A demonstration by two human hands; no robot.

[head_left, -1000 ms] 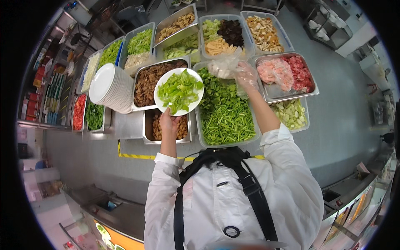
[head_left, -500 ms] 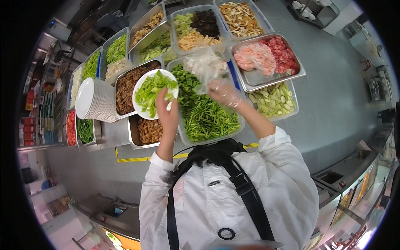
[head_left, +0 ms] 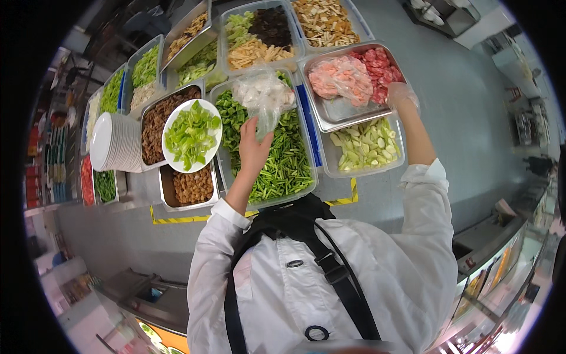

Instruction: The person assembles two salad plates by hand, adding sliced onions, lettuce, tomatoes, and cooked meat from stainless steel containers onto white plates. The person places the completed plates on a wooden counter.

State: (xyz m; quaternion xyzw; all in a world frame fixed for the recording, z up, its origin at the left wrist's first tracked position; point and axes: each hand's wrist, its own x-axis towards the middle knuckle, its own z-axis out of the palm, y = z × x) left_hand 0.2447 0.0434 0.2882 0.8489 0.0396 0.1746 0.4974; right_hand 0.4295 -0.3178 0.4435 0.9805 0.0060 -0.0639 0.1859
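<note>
Plastic bag of pale food is hanging over the tub of chopped green beans, the bare left hand pinching its lower end with closed fingers. Gloved right hand is resting on the rim of the steel tray of pink meat; its grip is unclear. A white plate of cut greens is sitting on the neighbouring pans.

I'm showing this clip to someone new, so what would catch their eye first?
Probably the round white plate of chopped green vegetables, resting across the metal trays at left. Beside it, the left hand pinches a clear plastic bag over the tub of green stalks, while the gloved right hand reaches the steel tray of pink meat.
</note>
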